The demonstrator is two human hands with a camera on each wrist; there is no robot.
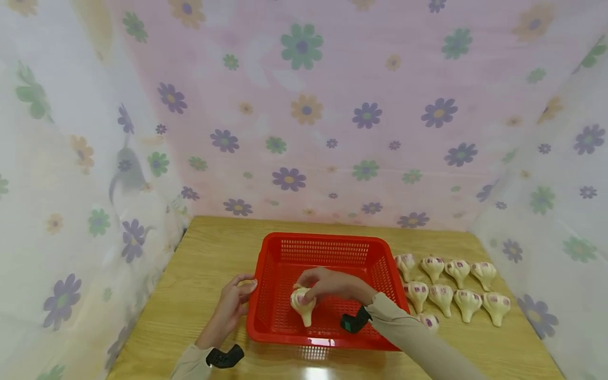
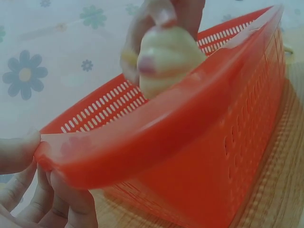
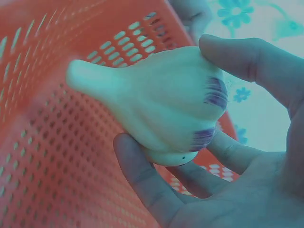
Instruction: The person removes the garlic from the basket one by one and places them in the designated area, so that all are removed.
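My right hand (image 1: 336, 285) holds a garlic bulb (image 1: 302, 305) over the inside of a red plastic basket (image 1: 311, 240). The bulb is cream with purple streaks, and its stem points down and toward me. In the right wrist view the thumb lies on one side of the garlic bulb (image 3: 156, 102) and curled fingers on the other; the basket's slotted wall is behind it. My left hand (image 1: 231, 305) grips the basket's left rim. The left wrist view shows the thumb on top of the basket rim (image 2: 137, 147) and fingers bent beneath it.
Several more garlic bulbs (image 1: 440, 298) lie in rows on the wooden table (image 1: 216, 243), right of the basket. One bulb (image 1: 429, 322) is partly hidden by the right sleeve. Flower-patterned sheets (image 1: 304, 158) hang behind and at both sides.
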